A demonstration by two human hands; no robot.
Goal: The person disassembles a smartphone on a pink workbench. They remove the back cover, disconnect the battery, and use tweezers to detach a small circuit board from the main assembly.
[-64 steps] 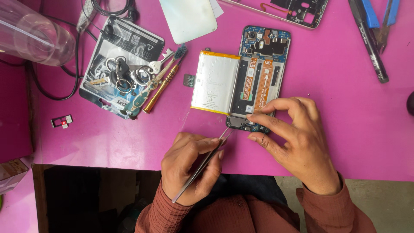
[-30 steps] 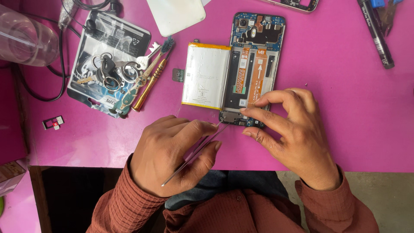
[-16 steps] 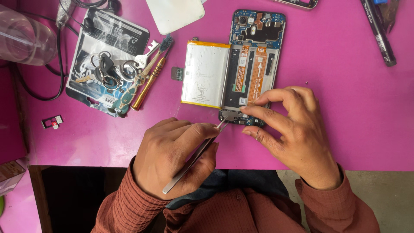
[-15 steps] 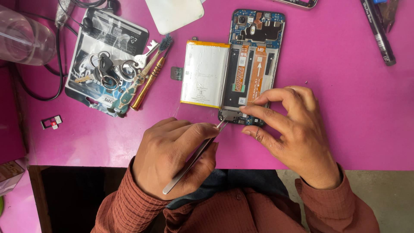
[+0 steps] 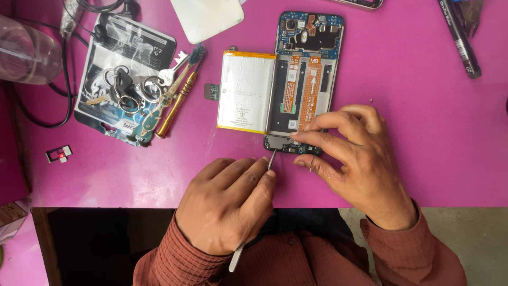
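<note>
An opened phone (image 5: 307, 79) lies on the pink table (image 5: 423, 132) with its board and orange flex cables exposed. Its white battery (image 5: 244, 91) is lifted out and rests against the phone's left side. My left hand (image 5: 227, 204) grips metal tweezers (image 5: 271, 160), whose tip touches the phone's bottom edge. My right hand (image 5: 354, 159) presses its fingertips on the phone's lower right corner, holding it down.
A foil bag (image 5: 124, 69) with keys (image 5: 132, 87), a small brush and a brass screwdriver (image 5: 177, 103) lies at the left. A SIM tray (image 5: 58, 154), a clear container (image 5: 26, 50), black cables, a white cover (image 5: 206, 18) and pens (image 5: 459, 37) ring the table.
My left hand has shifted right and forward, bringing the tweezers' tip to the phone's bottom edge. My right hand stays on the phone's lower corner.
</note>
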